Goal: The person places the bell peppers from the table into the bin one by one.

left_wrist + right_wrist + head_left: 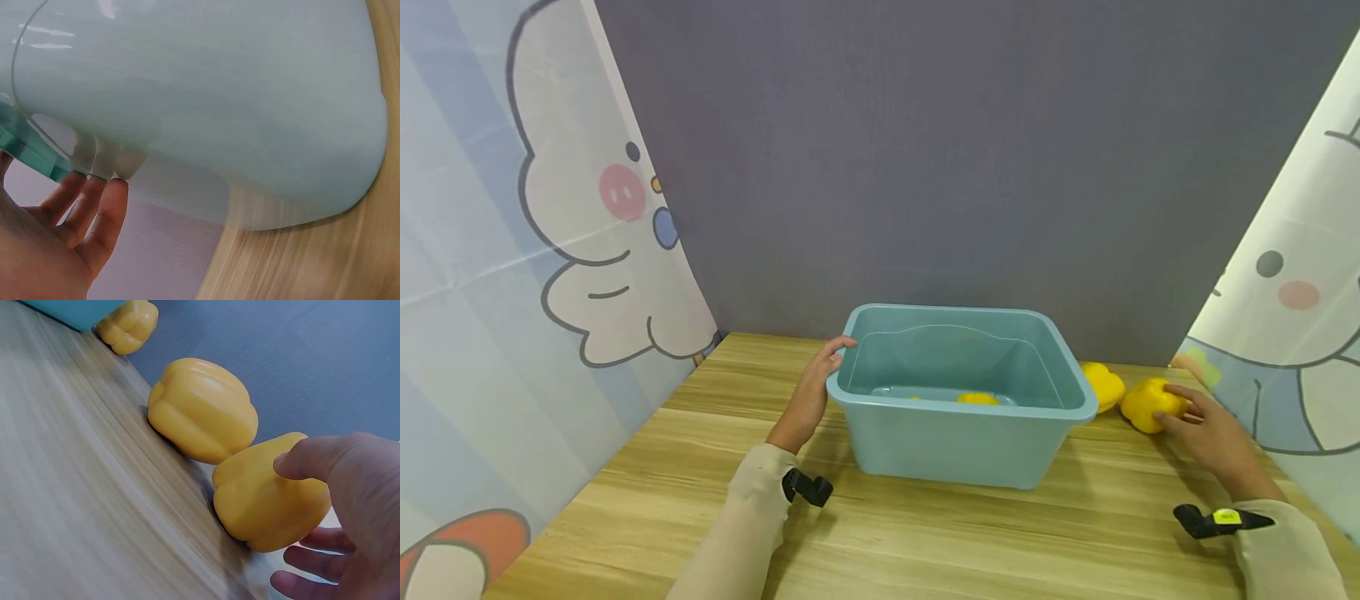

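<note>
My left hand [811, 393] holds the left rim of a blue-green plastic tub [951, 442]. In the left wrist view, its fingertips [112, 194] touch the tub's wall by the rim. Yellow pieces [977, 399] show inside the tub, mostly hidden by its front wall. Right of the tub, my right hand [1213, 437] grips a yellow bell pepper [1146, 406], which sits on the table. Its thumb [306, 459] lies over the pepper, with the other fingers round the far side, partly hidden. Another yellow bell pepper [203, 409] touches the held one.
A third yellow bell pepper [128, 326] lies beside the tub's corner in the right wrist view. The wooden table [925, 542] ends at a dark grey panel [955, 167] behind. Cartoon-printed curtains [482, 317] hang at both sides.
</note>
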Demonstrator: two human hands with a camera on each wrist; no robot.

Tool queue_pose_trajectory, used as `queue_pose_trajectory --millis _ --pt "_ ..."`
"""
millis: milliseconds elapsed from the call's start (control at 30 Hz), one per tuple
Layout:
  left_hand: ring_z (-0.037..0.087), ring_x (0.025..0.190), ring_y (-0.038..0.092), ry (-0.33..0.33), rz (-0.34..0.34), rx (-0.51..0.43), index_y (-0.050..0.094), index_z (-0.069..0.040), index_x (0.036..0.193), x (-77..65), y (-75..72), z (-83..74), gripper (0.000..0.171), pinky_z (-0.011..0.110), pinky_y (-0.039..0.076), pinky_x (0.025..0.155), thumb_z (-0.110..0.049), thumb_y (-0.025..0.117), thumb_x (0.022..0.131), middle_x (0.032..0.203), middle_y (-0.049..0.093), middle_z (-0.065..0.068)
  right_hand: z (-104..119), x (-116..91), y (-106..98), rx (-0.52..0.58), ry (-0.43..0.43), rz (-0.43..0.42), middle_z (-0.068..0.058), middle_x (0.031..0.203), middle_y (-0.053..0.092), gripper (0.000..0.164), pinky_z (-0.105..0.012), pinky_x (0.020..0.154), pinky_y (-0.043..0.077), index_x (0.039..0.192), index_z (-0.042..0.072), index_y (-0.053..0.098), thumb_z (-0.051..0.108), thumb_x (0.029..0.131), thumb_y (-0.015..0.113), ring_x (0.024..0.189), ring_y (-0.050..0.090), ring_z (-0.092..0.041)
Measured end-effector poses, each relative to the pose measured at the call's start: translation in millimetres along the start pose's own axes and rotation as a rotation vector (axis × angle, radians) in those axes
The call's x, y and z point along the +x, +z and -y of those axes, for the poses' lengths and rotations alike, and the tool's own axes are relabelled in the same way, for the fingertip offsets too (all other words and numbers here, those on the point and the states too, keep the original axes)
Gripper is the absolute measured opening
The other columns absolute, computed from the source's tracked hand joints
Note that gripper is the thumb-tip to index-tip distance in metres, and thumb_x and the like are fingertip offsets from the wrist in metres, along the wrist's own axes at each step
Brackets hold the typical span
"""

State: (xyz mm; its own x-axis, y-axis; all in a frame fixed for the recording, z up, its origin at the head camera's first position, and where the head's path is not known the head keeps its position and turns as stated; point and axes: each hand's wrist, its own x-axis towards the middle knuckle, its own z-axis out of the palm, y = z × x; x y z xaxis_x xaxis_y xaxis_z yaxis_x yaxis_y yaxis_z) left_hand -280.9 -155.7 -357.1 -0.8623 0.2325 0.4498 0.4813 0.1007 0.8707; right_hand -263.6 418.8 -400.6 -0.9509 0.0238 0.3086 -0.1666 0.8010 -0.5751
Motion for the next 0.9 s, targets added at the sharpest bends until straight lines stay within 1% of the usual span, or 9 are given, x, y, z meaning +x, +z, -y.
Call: queue_pose_trajectory --millis 100,167,267,333,400,533,667,767,900 --pt "0.037 0.128 0.043 0.006 0.001 -0.007 0.045 -0.001 0.142 0.3 0.3 -0.5 0.052 0.050 0.038 0.098 -0.038 0.036 0.105 0.148 0.041 0.016 0.1 0.7 0.6 0.005 0.009 -0.001 -0.049 0.133 0.039 0.065 -0.047 0.076 0.051 0.143 -0.014 0.037 0.029 0.100 0.062 0.114 0.046 -0.065" --pt "0.037 0.128 0.043 0.008 0.000 -0.011 0.046 -0.003 0.142 0.5 0.5 -0.5 0.051 0.049 0.039 0.098 -0.037 0.035 0.106 0.148 0.041 0.016 -0.1 0.9 0.6 0.018 0.020 0.001 -0.049 0.133 0.038 0.066 -0.057 0.080 0.049 0.143 -0.014 0.036 0.030 0.100 0.061 0.114 0.045 -0.066" --pt "0.036 0.128 0.043 0.006 0.000 -0.012 0.047 -0.004 0.141 0.9 0.5 0.3 0.050 0.049 0.038 0.098 -0.038 0.035 0.106 0.148 0.042 0.014 -1.0 0.8 0.6 0.029 0.030 -0.002 -0.050 0.133 0.038 0.066 -0.052 0.079 0.049 0.142 -0.013 0.036 0.031 0.100 0.061 0.114 0.045 -0.066" --pt "0.034 0.128 0.044 0.004 -0.001 -0.011 0.046 -0.004 0.142 0.7 0.4 0.7 0.051 0.049 0.038 0.099 -0.038 0.035 0.106 0.147 0.043 0.011 -2.0 0.8 0.6 0.038 0.033 -0.005 -0.050 0.132 0.038 0.065 -0.040 0.076 0.050 0.141 -0.013 0.037 0.031 0.100 0.062 0.114 0.045 -0.065" --pt "0.034 0.128 0.043 0.003 0.001 -0.009 0.046 -0.003 0.142 0.4 0.3 0.6 0.053 0.050 0.038 0.099 -0.040 0.035 0.106 0.147 0.043 0.010 -2.5 0.6 0.6 0.043 0.036 -0.013 -0.050 0.131 0.039 0.064 -0.034 0.073 0.048 0.140 -0.013 0.038 0.031 0.100 0.063 0.113 0.045 -0.065" --pt "0.038 0.128 0.043 -0.001 0.004 -0.010 0.045 -0.002 0.143 -0.5 0.3 0.1 0.056 0.051 0.038 0.098 -0.042 0.036 0.105 0.147 0.043 0.008 -2.6 0.5 0.8 0.061 0.053 -0.023 -0.051 0.132 0.037 0.064 -0.041 0.075 0.049 0.139 -0.014 0.037 0.031 0.100 0.062 0.114 0.044 -0.066" --pt "0.041 0.128 0.043 -0.003 0.005 -0.007 0.044 -0.002 0.144 -0.6 0.1 0.6 0.056 0.050 0.039 0.097 -0.042 0.036 0.105 0.147 0.043 0.009 -2.3 -0.6 1.9 0.063 0.066 -0.031 -0.052 0.132 0.035 0.065 -0.056 0.080 0.048 0.139 -0.014 0.036 0.032 0.100 0.061 0.113 0.043 -0.067" --pt "0.043 0.127 0.043 -0.001 0.004 -0.010 0.044 -0.002 0.144 -0.8 0.0 0.4 0.056 0.050 0.039 0.097 -0.041 0.036 0.105 0.147 0.042 0.012 -2.2 -1.7 2.8 0.062 0.069 -0.035 -0.052 0.132 0.034 0.065 -0.068 0.084 0.042 0.139 -0.014 0.036 0.032 0.100 0.061 0.113 0.042 -0.067" --pt "0.047 0.126 0.042 -0.001 0.005 -0.022 0.044 -0.002 0.143 -1.1 0.2 -0.2 0.055 0.049 0.040 0.096 -0.040 0.036 0.105 0.147 0.042 0.017 -2.8 -2.1 3.3 0.061 0.078 -0.038 -0.052 0.132 0.033 0.067 -0.070 0.086 0.040 0.139 -0.015 0.035 0.034 0.100 0.061 0.114 0.041 -0.067"
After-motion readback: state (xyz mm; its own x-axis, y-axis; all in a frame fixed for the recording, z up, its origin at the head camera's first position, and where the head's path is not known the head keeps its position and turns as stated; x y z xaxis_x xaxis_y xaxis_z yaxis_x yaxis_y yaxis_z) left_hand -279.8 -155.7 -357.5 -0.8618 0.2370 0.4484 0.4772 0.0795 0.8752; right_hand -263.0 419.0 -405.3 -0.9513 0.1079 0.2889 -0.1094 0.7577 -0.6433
